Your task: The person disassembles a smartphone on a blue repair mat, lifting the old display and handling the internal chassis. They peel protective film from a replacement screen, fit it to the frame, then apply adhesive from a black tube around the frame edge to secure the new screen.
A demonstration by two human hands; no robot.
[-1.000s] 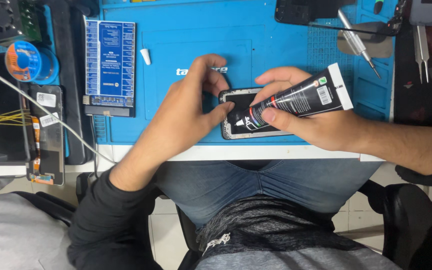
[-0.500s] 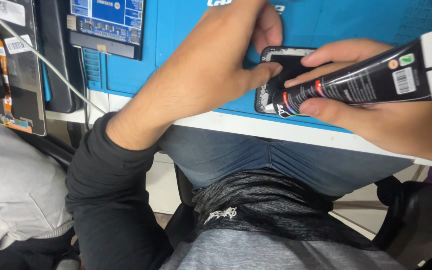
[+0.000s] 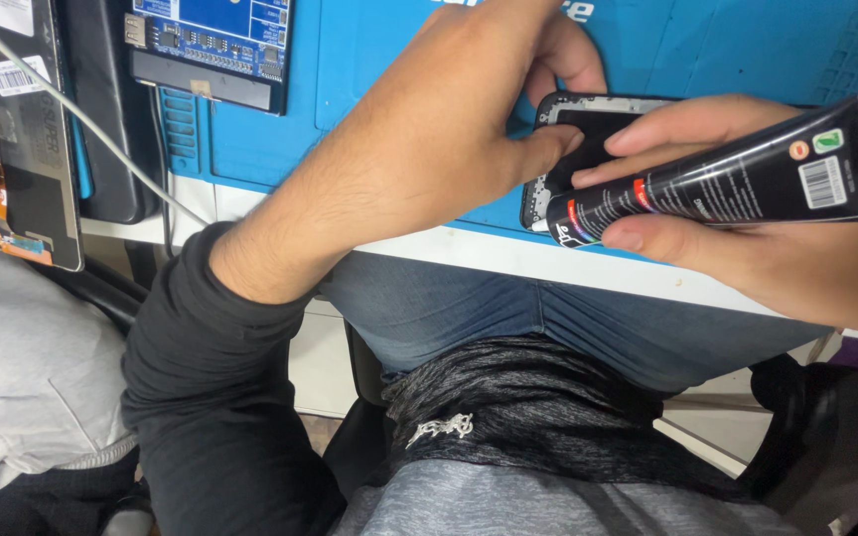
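Even bright overhead light, soft shadow under my left hand [image 3: 449,149], mild glare on the black tube [image 3: 747,184], frame sharp, slight edge stretch

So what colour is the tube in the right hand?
Black tube with a white end, seen in the head view.

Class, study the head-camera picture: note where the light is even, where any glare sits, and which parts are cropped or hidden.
Head view: lighting is even, with soft shadow under the left hand; a mild sheen runs along the black tube held by the right hand; the phone is largely hidden by fingers; the blue mat is cropped at the top edge; focus is sharp, without visible motion blur.
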